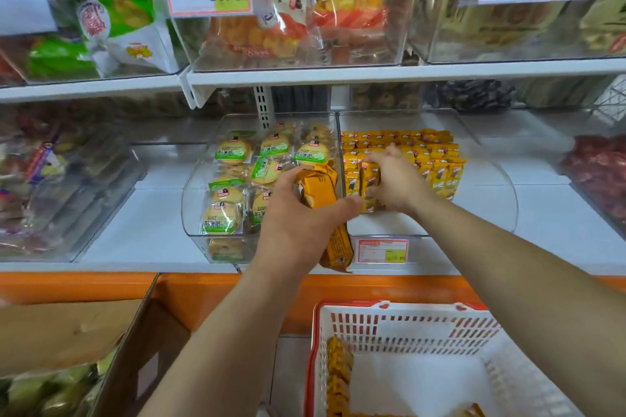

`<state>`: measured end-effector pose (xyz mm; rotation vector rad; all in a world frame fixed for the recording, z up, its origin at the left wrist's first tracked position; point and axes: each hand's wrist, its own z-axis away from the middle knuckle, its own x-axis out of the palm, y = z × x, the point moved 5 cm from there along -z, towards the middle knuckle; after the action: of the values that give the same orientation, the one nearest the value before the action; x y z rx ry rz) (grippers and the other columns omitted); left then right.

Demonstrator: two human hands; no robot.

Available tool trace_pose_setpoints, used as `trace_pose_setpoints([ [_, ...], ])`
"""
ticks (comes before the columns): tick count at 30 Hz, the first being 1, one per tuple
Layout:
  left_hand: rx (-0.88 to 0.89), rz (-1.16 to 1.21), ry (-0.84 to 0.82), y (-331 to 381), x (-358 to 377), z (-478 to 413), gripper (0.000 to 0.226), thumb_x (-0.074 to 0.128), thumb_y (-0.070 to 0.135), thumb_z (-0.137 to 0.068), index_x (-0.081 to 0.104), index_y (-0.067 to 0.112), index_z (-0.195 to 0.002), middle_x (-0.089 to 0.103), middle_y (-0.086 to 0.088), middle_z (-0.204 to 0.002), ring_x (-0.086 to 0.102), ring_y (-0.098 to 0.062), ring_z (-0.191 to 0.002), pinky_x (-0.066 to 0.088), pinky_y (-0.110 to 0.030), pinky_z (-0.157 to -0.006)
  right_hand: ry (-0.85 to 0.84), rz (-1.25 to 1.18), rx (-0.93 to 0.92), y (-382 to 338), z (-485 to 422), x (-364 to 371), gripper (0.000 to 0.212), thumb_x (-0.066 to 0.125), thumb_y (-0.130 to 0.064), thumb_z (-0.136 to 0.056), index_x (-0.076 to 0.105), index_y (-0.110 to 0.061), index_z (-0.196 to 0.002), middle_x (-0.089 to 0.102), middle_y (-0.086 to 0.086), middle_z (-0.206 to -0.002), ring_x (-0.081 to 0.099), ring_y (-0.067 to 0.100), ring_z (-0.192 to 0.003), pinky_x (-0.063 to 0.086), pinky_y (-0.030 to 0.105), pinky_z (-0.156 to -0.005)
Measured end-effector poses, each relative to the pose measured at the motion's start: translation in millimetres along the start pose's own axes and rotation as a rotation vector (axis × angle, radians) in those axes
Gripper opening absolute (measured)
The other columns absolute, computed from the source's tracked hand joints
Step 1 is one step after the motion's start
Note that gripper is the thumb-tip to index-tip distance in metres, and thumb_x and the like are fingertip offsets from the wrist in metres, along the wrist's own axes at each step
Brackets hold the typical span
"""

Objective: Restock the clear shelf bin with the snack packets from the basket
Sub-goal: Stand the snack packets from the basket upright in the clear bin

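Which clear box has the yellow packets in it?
The clear bin with the right hand in it, full of yellow packets; its left neighbour holds round green-labelled cakes.

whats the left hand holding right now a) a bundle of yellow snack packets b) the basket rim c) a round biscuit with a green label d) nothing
a: the left hand grips a bundle of yellow snack packets just in front of the bins, while the right hand pinches more of them inside the clear shelf bin.
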<state>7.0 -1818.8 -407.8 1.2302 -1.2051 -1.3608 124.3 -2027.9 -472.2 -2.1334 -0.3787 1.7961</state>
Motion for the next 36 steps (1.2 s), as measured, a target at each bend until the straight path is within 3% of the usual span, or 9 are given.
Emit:
trace_pose_setpoints([
  [4, -0.014, 0.008, -0.016, -1, 8, -1, 0.051, 0.087, 0.034, -0.076, 0.058, 0.030, -0.118, 0.074, 0.013, -0.083, 0.072, 0.000, -0.075, 0.055, -0.015, -0.057, 0.029, -0.061, -0.022, 7, 3, 3, 0.056, 0.084, -0.010, -0.073, 0.057, -0.023, -0.120, 0.058, 0.002, -0.116, 0.057, 0.021, -0.099, 0.045, 0.029, -0.078],
  [9, -0.024, -0.005, -0.021, 1, 17, 0, 0.057, 0.088, 0.035, -0.073, 0.059, 0.028, -0.122, 0.075, 0.009, -0.090, 0.073, -0.004, -0.080, 0.059, -0.023, -0.068, -0.005, -0.132, -0.028, 9, 17, -12, 0.076, 0.085, -0.021, -0.075, 0.048, -0.023, -0.141, 0.060, 0.002, -0.122, 0.061, 0.018, -0.095, 0.053, 0.033, -0.084],
  [12, -0.025, 0.001, -0.032, 1, 25, 1, 0.054, 0.088, 0.034, -0.074, 0.059, 0.030, -0.120, 0.076, 0.009, -0.088, 0.072, -0.001, -0.077, 0.056, -0.019, -0.061, 0.057, -0.105, -0.034, 9, 47, -43, 0.072, 0.086, -0.034, -0.075, 0.051, -0.024, -0.137, 0.055, -0.007, -0.114, 0.058, 0.015, -0.092, 0.050, 0.031, -0.079],
  [16, -0.041, 0.004, -0.070, -3, 42, 6, 0.051, 0.088, 0.031, -0.077, 0.059, 0.030, -0.119, 0.075, 0.014, -0.081, 0.071, 0.002, -0.071, 0.055, -0.022, -0.064, 0.016, -0.561, -0.015, 2, 119, -77, 0.036, 0.078, -0.043, -0.076, 0.064, -0.034, -0.108, 0.064, -0.007, -0.096, 0.065, 0.019, -0.077, 0.053, 0.025, -0.066],
  [19, -0.056, 0.018, -0.103, -3, 59, 13, 0.050, 0.087, 0.028, -0.078, 0.059, 0.026, -0.120, 0.074, 0.005, -0.078, 0.068, 0.000, -0.065, 0.054, -0.015, -0.055, -0.145, -0.812, -0.035, -13, 177, -82, 0.042, 0.072, -0.052, -0.069, 0.064, -0.043, -0.110, 0.067, -0.009, -0.097, 0.068, 0.025, -0.079, 0.057, 0.040, -0.067],
  [23, -0.087, 0.042, -0.138, -4, 82, 25, 0.045, 0.087, 0.021, -0.079, 0.063, 0.017, -0.116, 0.074, -0.002, -0.079, 0.073, -0.018, -0.073, 0.061, -0.028, -0.063, -0.118, -0.811, -0.016, -17, 203, -80, 0.056, 0.081, -0.057, -0.060, 0.055, -0.051, -0.110, 0.063, -0.017, -0.100, 0.069, 0.012, -0.081, 0.058, 0.028, -0.067],
  [26, -0.087, 0.044, -0.135, -3, 93, 29, 0.050, 0.089, 0.026, -0.077, 0.062, 0.015, -0.118, 0.077, -0.006, -0.090, 0.075, -0.029, -0.087, 0.063, -0.041, -0.071, -0.078, -0.857, 0.043, -11, 203, -80, 0.052, 0.082, -0.051, -0.058, 0.057, -0.046, -0.103, 0.066, -0.014, -0.092, 0.071, 0.013, -0.076, 0.058, 0.028, -0.065],
  [31, -0.140, 0.134, -0.174, -3, 100, 29, 0.065, 0.088, 0.038, -0.077, 0.052, 0.028, -0.130, 0.078, 0.003, -0.095, 0.076, -0.022, -0.091, 0.061, -0.041, -0.080, -0.089, -1.063, 0.145, 1, 206, -77, 0.044, 0.077, -0.025, -0.073, 0.060, -0.028, -0.113, 0.075, 0.001, -0.091, 0.075, 0.023, -0.079, 0.061, 0.035, -0.069],
  [36, -0.099, 0.209, -0.271, 0, 103, 32, 0.055, 0.075, 0.015, -0.091, 0.048, 0.026, -0.138, 0.078, -0.007, -0.098, 0.074, -0.026, -0.085, 0.059, -0.037, -0.069, -0.111, -1.305, 0.239, 11, 204, -80, 0.025, 0.064, -0.003, -0.092, 0.065, -0.017, -0.113, 0.075, 0.015, -0.091, 0.075, 0.031, -0.086, 0.060, 0.034, -0.070],
])
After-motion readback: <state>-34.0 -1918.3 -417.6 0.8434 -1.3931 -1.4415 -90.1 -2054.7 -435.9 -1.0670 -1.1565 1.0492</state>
